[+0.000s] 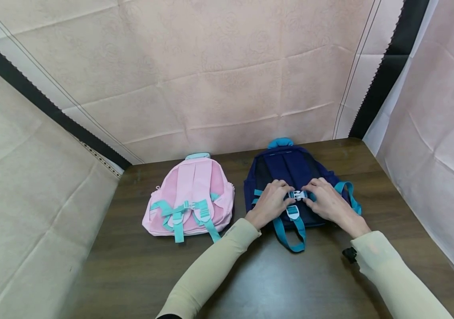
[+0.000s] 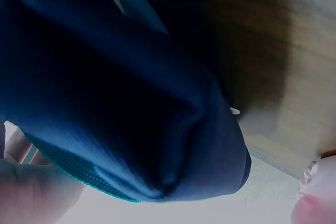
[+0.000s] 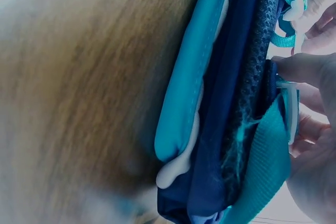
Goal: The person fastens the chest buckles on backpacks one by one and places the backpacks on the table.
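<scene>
A dark blue backpack (image 1: 290, 161) with teal straps lies on the table, its strap side facing up. Across its middle is a white side-release buckle (image 1: 297, 195), its two parts in line between the hands. My left hand (image 1: 272, 201) pinches the buckle's left end with thumb and fingers. On the other side, my right hand (image 1: 324, 199) pinches its right end by the teal webbing. Below hangs a white strap adjuster (image 1: 292, 212) with a teal strap loop (image 1: 293, 248). In the right wrist view, teal webbing (image 3: 268, 156) runs up beside the right hand (image 3: 315, 145).
To the left lies a pink backpack (image 1: 188, 190) with mint straps, its own buckle (image 1: 188, 205) across the front. Both bags rest on a brown wooden table (image 1: 131, 274). Pale cloth walls (image 1: 219, 79) enclose the back and sides. A small black object (image 1: 349, 254) sits by the right cuff.
</scene>
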Tool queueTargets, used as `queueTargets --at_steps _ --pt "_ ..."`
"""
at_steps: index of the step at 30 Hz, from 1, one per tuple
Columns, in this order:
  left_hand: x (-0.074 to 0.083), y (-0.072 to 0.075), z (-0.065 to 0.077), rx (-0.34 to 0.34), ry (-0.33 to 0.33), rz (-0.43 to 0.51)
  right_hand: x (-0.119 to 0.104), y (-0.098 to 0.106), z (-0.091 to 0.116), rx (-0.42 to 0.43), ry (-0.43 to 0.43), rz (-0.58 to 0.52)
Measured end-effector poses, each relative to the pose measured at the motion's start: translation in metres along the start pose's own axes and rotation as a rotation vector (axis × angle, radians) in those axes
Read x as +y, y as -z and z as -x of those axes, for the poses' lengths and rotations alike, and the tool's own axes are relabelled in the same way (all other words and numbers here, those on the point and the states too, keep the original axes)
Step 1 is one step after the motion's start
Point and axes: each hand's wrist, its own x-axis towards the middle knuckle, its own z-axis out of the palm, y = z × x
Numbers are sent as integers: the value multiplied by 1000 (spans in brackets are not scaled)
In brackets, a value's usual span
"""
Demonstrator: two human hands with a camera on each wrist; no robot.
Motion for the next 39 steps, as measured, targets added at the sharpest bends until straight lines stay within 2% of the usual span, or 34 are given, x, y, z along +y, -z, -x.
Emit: queueTargets --at_steps 8,15,25,39 --pt "-2 1 2 28 -7 20 1 0 1 31 11 -29" --pt "-5 -1 2 67 -13 30 3 2 3 91 1 -66" --pt "-7 -2 3 82 2 24 4 4 8 149 -26 -157" --pt "-7 -2 3 83 19 57 5 4 7 184 -17 -186"
